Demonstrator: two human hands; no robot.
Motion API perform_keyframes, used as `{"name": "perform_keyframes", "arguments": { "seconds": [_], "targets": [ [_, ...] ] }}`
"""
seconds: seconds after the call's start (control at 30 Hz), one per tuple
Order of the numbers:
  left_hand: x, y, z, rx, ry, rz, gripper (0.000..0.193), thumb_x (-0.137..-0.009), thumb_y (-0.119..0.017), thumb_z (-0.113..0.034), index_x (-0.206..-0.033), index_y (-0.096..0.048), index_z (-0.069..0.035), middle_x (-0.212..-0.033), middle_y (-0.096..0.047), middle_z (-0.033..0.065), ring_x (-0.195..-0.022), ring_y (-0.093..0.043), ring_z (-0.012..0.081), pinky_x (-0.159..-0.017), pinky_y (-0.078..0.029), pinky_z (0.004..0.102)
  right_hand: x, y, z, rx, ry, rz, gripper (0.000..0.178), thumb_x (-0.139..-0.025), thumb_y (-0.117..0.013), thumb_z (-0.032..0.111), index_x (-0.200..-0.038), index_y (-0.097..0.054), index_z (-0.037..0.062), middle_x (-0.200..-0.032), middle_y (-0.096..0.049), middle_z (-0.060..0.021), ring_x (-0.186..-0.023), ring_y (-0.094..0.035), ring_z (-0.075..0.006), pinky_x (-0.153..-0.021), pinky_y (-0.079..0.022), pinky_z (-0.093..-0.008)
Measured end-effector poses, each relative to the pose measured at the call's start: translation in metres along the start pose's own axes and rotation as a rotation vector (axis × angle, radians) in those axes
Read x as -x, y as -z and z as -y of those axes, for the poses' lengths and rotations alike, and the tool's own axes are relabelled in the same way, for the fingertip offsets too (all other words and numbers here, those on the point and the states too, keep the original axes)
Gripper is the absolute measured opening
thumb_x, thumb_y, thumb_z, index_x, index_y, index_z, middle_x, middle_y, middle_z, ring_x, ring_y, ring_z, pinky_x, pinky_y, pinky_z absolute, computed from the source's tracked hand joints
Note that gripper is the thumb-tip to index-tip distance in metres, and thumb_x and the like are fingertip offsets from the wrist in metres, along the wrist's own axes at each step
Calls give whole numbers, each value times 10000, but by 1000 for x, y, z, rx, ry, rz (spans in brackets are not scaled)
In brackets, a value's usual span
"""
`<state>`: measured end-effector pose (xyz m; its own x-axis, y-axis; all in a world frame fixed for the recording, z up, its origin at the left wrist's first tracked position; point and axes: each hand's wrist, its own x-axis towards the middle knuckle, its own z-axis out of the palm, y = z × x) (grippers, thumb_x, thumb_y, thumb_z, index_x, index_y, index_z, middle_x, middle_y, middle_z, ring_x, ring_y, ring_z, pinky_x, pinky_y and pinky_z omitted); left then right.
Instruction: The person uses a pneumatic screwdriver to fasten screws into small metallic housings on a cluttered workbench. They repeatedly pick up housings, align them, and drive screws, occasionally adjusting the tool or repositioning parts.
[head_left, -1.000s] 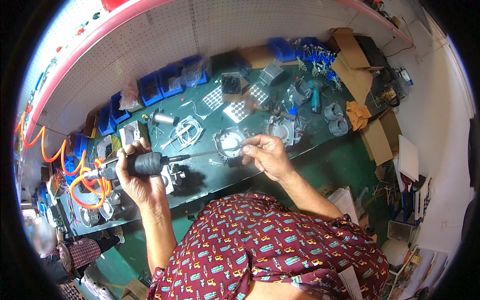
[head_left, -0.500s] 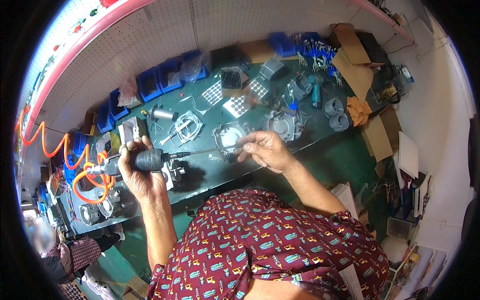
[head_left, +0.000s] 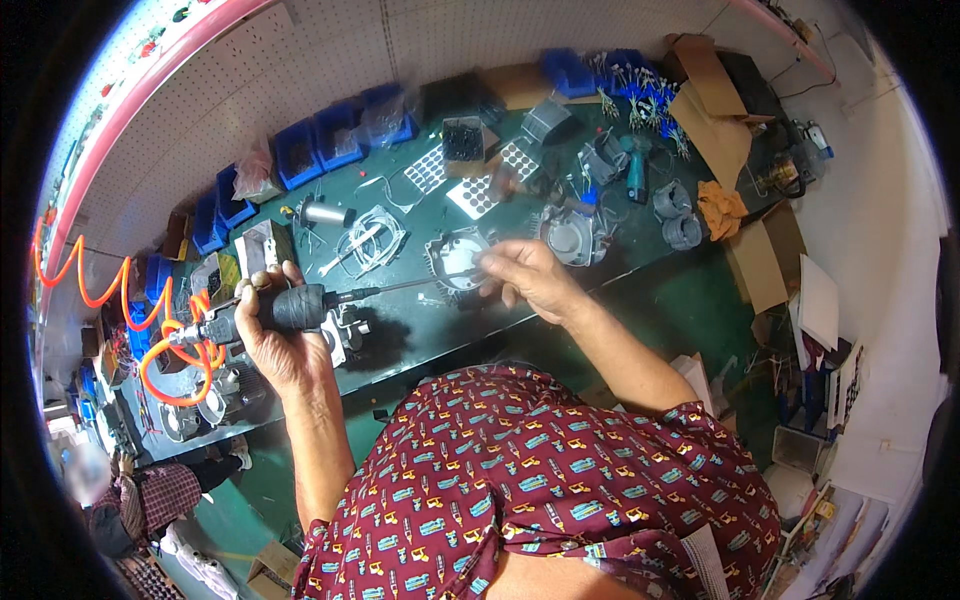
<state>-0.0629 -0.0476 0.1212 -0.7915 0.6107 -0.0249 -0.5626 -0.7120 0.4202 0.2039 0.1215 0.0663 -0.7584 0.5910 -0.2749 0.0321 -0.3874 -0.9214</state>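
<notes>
My left hand (head_left: 285,340) is wrapped round a black pneumatic screwdriver (head_left: 296,307), held level above the bench with its long thin bit (head_left: 410,284) pointing right. At the bit's far end, the fingertips of my right hand (head_left: 525,275) are pinched together on the tip; whether a screw sits there is too small to tell. Beneath the bit lies a round metal housing (head_left: 459,262), and a second metal housing (head_left: 567,237) rests to its right. An orange coiled air hose (head_left: 180,385) runs from the screwdriver's rear end.
Blue bins (head_left: 297,153) line the back of the green bench (head_left: 500,335). A coiled white cable (head_left: 372,243), sheets of round stickers (head_left: 472,197), a teal power driver (head_left: 636,172) and an orange cloth (head_left: 721,208) lie about. Another person (head_left: 150,500) is at the far left.
My right hand has risen slightly, and the bit now slants up a little more toward it. My left hand keeps its grip on the screwdriver, almost in place.
</notes>
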Motion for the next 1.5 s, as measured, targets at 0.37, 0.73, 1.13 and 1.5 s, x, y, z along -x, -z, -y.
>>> {"name": "perform_keyframes", "arguments": {
  "seconds": [0.37, 0.73, 1.13, 1.5],
  "targets": [
    [-3, 11, -1, 30, 15, 3, 108, -917, -647, -92, -965, -624, 2, -948, -671, 116, -952, -643, 236, -997, -508, 439, 29, 46, -64, -395, -411, -162, 219, -1010, -459, 100, -1119, -593, -35, -1034, -676, -160, -944, -680, -243, -804, -585, -358],
    [3, 20, 32, -296, -74, -74, 150, -917, -619, -96, -1049, -603, -28, -965, -668, 83, -959, -638, 194, -988, -511, 394, -20, 32, -37, 366, -31, -332, 219, -916, -568, 129, -1081, -636, 3, -988, -654, -80, -819, -647, -154, -696, -539, -286],
    [13, 30, 89, -534, -150, -167, 210, -865, -663, -13, -1056, -582, -42, -969, -640, 94, -961, -648, 217, -939, -548, 464, -78, 41, -94, 903, 600, -582, 328, -757, -697, 94, -1071, -631, 28, -1035, -559, -163, -1015, -552, -346, -896, -445, -426],
    [34, 17, 113, -938, -307, 124, 204, -921, -615, -27, -1120, -584, 8, -1075, -617, 118, -1019, -654, 224, -939, -566, 415, -95, 58, -105, 908, 637, -501, 191, -794, -697, 124, -974, -690, 58, -982, -568, -136, -958, -573, -312, -819, -476, -385]
  ]
}}
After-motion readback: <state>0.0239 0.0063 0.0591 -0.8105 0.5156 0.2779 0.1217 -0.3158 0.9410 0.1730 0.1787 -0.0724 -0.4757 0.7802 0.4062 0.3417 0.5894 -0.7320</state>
